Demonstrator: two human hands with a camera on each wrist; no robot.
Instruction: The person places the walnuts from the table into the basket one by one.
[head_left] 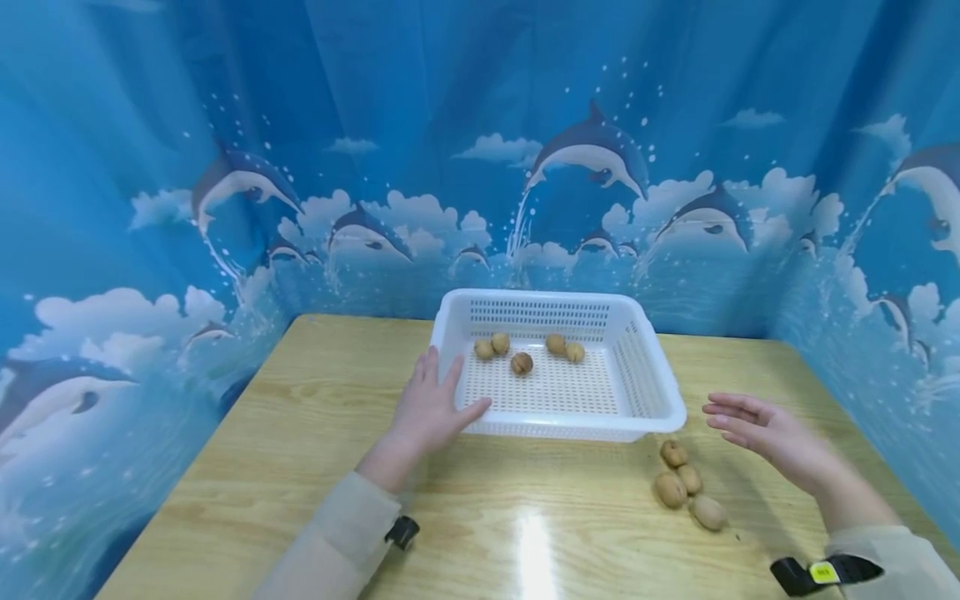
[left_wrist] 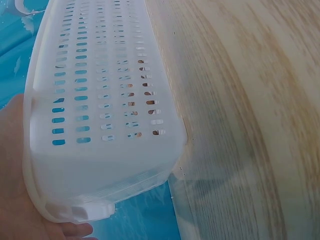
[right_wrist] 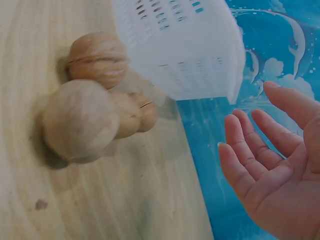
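A white perforated plastic basket (head_left: pixel 570 423) stands on the table with several walnuts (head_left: pixel 522 363) inside it. My left hand (head_left: pixel 431 404) rests at the basket's left front corner, fingers extended over the rim and thumb pointing inward. The left wrist view shows that hand (left_wrist: pixel 12 170) along the rim, beside the slotted side wall (left_wrist: pixel 105 165). To the right of the basket, my right hand (head_left: pixel 776 437) hovers with nothing in it, its fingers loosely bent. Several more walnuts (head_left: pixel 671 490) lie grouped on the table between that hand and the basket's front right corner.
The wooden table (head_left: pixel 315 450) reaches back to a blue curtain (head_left: pixel 420 108) printed with dolphins, which also runs along both sides. A small dark crumb (right_wrist: pixel 41 204) lies near the loose walnuts.
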